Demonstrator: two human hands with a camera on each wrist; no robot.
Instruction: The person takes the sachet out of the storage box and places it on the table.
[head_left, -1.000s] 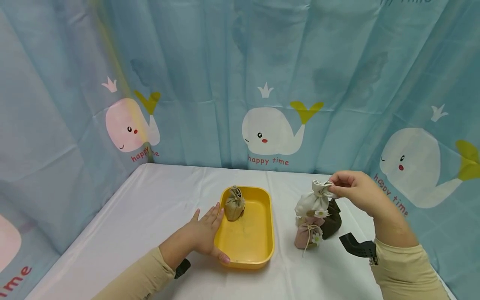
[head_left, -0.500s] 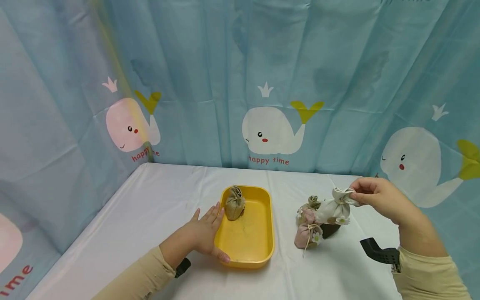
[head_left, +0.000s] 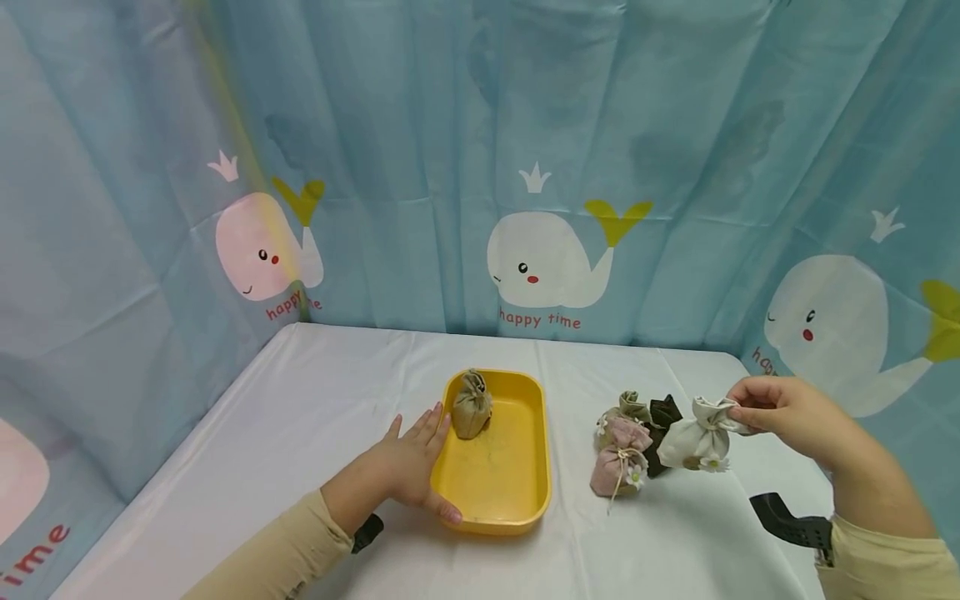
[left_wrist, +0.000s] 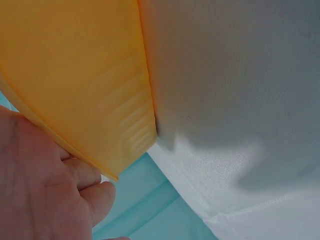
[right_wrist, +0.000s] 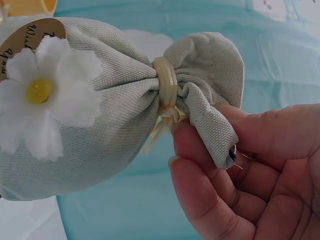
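By its gathered neck, a white cloth sachet (head_left: pixel 686 443) is pinched between the thumb and fingers of my right hand (head_left: pixel 791 417). The right wrist view shows its cord tie, a white flower (right_wrist: pixel 40 95) and part of a brown tag. My left hand (head_left: pixel 408 462) lies with straight, spread fingers along the left rim of a yellow tray (head_left: pixel 491 500). An olive-beige sachet (head_left: pixel 471 408) stands in the tray's far left corner. Left of the white sachet, a pink sachet (head_left: pixel 618 471), a beige one (head_left: pixel 632 407) and a dark brown one (head_left: pixel 663 417) cluster together.
A white cloth (head_left: pixel 300 417) covers the table. Behind it hangs a blue curtain (head_left: pixel 405 167) with whale prints, which also runs along the left and right sides.
My right hand has moved right and lower with the white sachet, away from the cluster, uncovering the beige and dark brown sachets. My left hand stays on the tray.
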